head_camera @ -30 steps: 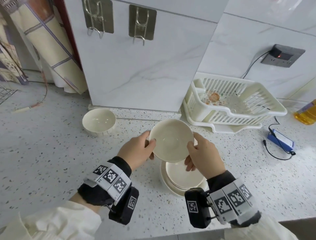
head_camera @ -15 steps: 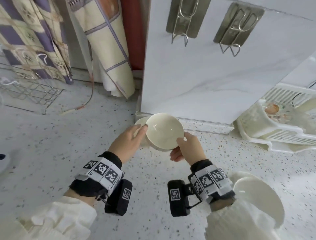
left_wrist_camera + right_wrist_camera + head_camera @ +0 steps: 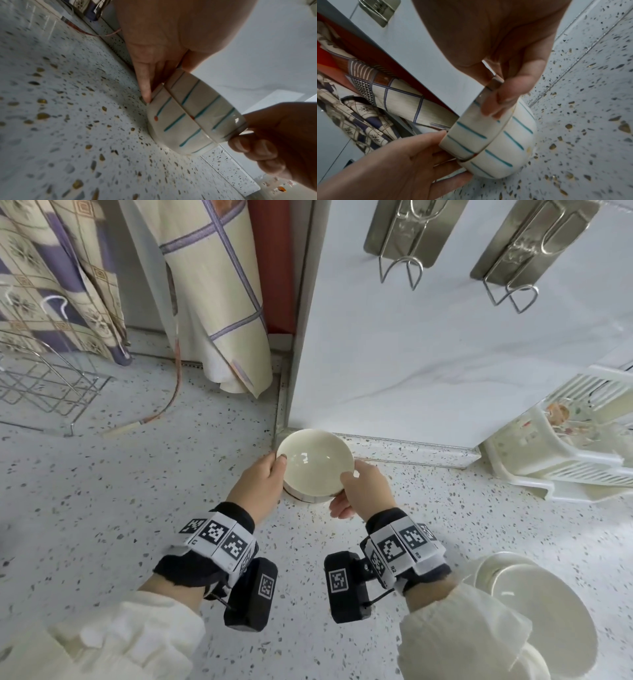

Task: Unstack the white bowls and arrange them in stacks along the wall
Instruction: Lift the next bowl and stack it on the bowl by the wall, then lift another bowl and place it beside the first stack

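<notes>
Hands meet on a round white ceramic bowl with teal stripes down its outer wall [image 3: 314, 457], nested in a second, matching striped bowl [image 3: 173, 129] that rests on the speckled terrazzo counter [image 3: 102, 501]. This two-bowl stack sits right at the foot of the white marbled wall panel [image 3: 428, 378], beside its left corner. The left hand [image 3: 262, 481] pinches the upper bowl's rim, thumb on the inside edge and fingers against the outside. The right hand [image 3: 364, 489] grips the opposite rim in the same way, thumb over the lip, fingers curled on the striped wall. Well away from the wall panel, at the counter's near right, stands a stack of plain white bowls [image 3: 534, 611]. Right of the panel sits a white plastic dish rack [image 3: 565, 453]; left of it hangs a checked cloth [image 3: 212, 302] above a wire rack [image 3: 44, 392]. Two metal hooks [image 3: 400, 268] are fixed to the panel.
</notes>
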`<control>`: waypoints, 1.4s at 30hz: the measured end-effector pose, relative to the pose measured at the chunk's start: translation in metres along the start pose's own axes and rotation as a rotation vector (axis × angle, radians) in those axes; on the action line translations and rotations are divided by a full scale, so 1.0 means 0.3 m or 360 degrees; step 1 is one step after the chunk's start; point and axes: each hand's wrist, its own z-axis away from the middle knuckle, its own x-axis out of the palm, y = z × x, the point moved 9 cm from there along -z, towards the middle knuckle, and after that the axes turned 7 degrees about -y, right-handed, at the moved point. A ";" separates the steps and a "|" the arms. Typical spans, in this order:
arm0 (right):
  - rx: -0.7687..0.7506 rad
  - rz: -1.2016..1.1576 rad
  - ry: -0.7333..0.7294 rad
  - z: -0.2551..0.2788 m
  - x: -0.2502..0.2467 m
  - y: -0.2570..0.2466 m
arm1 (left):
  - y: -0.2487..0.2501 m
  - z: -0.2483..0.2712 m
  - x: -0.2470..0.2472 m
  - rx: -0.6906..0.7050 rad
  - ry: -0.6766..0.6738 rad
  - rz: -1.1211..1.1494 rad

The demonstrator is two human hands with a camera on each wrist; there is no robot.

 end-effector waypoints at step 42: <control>-0.0059 0.0714 0.0674 0.535 -0.791 0.605 | 0.385 0.324 0.701 0.0455 -0.0112 -0.0577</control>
